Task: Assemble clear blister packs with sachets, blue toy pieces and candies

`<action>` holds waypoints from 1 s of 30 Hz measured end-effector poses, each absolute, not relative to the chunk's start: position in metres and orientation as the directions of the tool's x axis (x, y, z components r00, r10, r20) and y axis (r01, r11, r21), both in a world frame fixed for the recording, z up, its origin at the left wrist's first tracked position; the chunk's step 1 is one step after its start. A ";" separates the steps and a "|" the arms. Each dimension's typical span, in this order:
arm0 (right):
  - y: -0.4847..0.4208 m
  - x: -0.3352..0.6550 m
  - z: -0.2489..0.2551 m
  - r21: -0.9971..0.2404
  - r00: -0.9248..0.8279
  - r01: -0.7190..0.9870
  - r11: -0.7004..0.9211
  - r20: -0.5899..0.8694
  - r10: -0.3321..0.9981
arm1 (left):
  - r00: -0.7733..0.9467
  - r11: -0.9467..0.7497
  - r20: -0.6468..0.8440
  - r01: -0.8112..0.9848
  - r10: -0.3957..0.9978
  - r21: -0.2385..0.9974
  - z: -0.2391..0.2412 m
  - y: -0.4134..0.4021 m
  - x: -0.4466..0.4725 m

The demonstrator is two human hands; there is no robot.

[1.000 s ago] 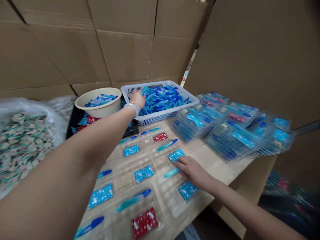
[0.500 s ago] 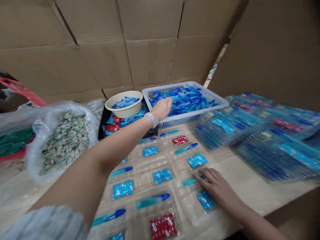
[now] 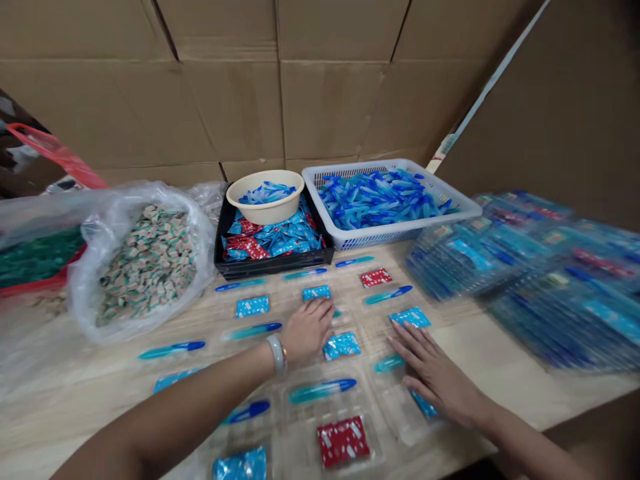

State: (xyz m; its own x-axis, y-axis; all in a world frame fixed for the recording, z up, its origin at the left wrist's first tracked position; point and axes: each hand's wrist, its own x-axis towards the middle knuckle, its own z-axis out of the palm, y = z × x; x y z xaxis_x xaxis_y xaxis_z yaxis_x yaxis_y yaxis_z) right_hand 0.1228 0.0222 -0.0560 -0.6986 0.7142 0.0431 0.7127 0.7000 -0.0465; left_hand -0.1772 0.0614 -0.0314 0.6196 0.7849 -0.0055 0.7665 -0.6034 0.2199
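Clear plastic trays (image 3: pixel 367 400) lie in rows on the table, each with a slim blue-and-teal plastic piece (image 3: pixel 323 391) and a small packet, blue (image 3: pixel 341 346) or red (image 3: pixel 343 441). My left hand (image 3: pixel 307 330), a bracelet at its wrist, is over a tray in the middle. Its fingers are curled together on a slim plastic piece, whose teal end (image 3: pixel 337 313) peeks out beside them. My right hand (image 3: pixel 440 377) lies with fingers spread over a tray at the right, partly covering a teal piece (image 3: pixel 389 363) and a blue packet (image 3: pixel 424 404).
At the back stand a white basket (image 3: pixel 345 238) of slim plastic pieces and a black tray (image 3: pixel 250 268) of packets with a cream bowl (image 3: pixel 265 212) on it. A plastic bag (image 3: pixel 83 293) of small wrapped pieces is left; stacked filled trays (image 3: pixel 565 327) are right. Cardboard (image 3: pixel 330 107) walls the back.
My left hand has come back from the white basket to a tray in the middle of the rows. My right hand stays over the right-hand tray. The view has shifted slightly left.
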 end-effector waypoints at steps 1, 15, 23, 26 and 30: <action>0.025 0.121 -0.054 -0.032 -0.678 0.733 0.680 0.056 0.733 | 0.634 -0.616 -0.011 0.755 0.773 0.224 -0.032 0.060 -0.176; 0.094 0.078 -0.074 0.036 -0.407 0.913 0.406 0.119 0.906 | 0.321 -0.315 0.020 0.915 0.947 0.253 -0.050 0.070 -0.191; 0.131 0.045 -0.079 -0.005 -0.420 0.903 0.429 0.194 0.886 | 0.267 -0.250 0.006 0.894 0.964 0.372 -0.026 0.054 -0.203; 0.140 0.022 -0.069 -0.037 -0.469 0.870 0.492 0.250 0.847 | 0.261 -0.282 0.108 0.891 0.959 0.356 -0.006 0.024 -0.256; 0.123 -0.042 -0.029 -0.256 -0.488 0.791 0.556 0.283 0.826 | 0.019 -0.061 0.127 0.939 0.992 0.337 0.004 -0.062 -0.365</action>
State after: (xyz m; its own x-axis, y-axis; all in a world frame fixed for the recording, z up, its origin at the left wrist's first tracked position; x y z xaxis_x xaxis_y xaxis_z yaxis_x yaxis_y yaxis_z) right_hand -0.0424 0.1232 -0.0288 -0.4883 0.8255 0.2830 0.7909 0.5557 -0.2563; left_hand -0.3655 -0.0618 0.0042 0.0188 0.9917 0.1270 0.9394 -0.0610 0.3373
